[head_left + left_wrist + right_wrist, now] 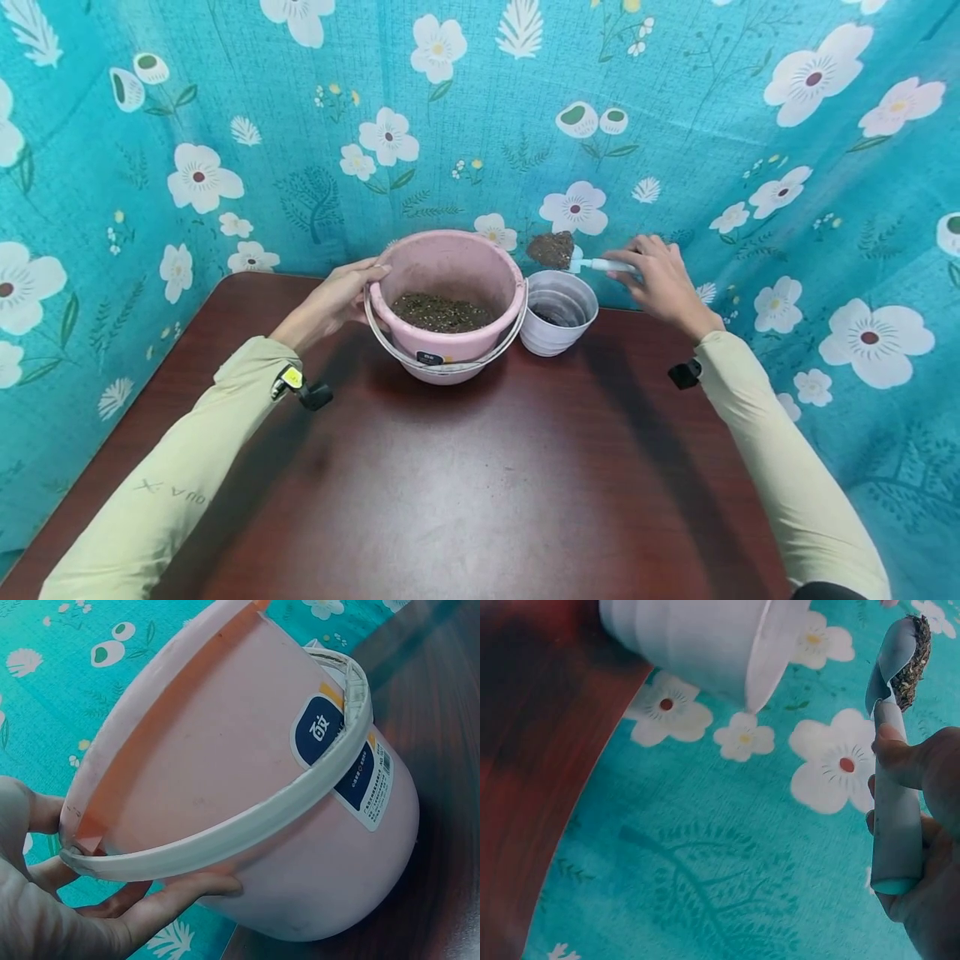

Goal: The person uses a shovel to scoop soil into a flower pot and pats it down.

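A pink bucket stands on the table with dark soil inside, its pale handle hanging down across the front. My left hand grips the bucket's left rim; in the left wrist view its thumb lies along the outer wall, below the handle. My right hand holds a small trowel by its light handle. A heap of soil sits on the trowel's blade, above the back of a white pot. That ribbed pot stands just right of the bucket, with some dark matter at its bottom.
The dark red-brown table stretches out in front of the bucket and pot. Close behind them hangs a turquoise flowered cloth, which also runs along both sides. Small dark specks lie on the tabletop.
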`<action>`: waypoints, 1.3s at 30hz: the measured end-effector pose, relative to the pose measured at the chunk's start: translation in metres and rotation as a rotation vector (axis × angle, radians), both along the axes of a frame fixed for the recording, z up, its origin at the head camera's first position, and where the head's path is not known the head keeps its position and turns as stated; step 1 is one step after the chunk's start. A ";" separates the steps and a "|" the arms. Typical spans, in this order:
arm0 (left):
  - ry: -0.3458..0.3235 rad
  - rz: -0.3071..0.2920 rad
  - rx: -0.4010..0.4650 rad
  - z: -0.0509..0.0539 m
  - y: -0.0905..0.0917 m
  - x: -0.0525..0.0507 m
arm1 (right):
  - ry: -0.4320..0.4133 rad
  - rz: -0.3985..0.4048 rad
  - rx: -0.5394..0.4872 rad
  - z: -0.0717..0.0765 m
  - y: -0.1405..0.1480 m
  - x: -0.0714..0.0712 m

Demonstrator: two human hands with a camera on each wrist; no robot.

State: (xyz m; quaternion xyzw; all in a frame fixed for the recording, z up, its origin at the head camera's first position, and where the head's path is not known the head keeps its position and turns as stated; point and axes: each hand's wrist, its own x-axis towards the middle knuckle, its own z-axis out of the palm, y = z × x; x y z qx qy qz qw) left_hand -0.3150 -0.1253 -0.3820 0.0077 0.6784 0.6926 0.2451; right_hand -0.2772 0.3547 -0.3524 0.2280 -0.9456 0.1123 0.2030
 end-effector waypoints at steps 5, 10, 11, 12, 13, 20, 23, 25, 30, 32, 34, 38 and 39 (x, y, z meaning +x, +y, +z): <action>-0.013 0.017 0.019 -0.001 0.000 -0.001 | -0.003 -0.003 0.028 -0.006 0.010 0.003; 0.000 -0.001 0.023 0.001 0.000 -0.001 | 0.025 -0.032 0.093 -0.016 0.019 0.008; 0.007 -0.005 0.021 0.002 -0.001 -0.001 | 0.040 -0.035 0.117 -0.019 0.020 0.009; 0.016 -0.008 0.020 0.002 -0.001 -0.002 | 0.056 -0.038 0.148 -0.022 0.021 0.009; 0.023 -0.007 0.018 0.003 -0.002 -0.002 | 0.075 -0.036 0.181 -0.024 0.021 0.009; 0.031 -0.004 0.028 0.002 -0.002 -0.004 | 0.206 -0.001 0.347 -0.032 0.013 0.007; 0.025 -0.006 0.020 0.000 0.002 -0.004 | 0.254 -0.002 0.369 -0.030 0.010 0.009; 0.022 -0.006 0.011 0.000 0.004 -0.005 | 0.278 -0.012 0.367 -0.027 0.009 0.010; 0.027 -0.010 0.004 0.001 0.007 -0.007 | 0.301 -0.074 0.328 -0.017 0.006 0.010; 0.033 -0.023 0.006 0.001 0.009 -0.007 | 0.303 -0.106 0.292 -0.012 0.005 0.011; 0.031 -0.026 0.007 0.001 0.008 -0.008 | 0.305 -0.133 0.239 -0.005 0.001 0.013; 0.026 -0.037 0.005 0.001 0.009 -0.009 | 0.322 -0.170 0.149 0.010 -0.011 0.016; 0.023 -0.036 0.005 0.001 0.008 -0.008 | 0.321 -0.167 0.133 0.014 -0.016 0.016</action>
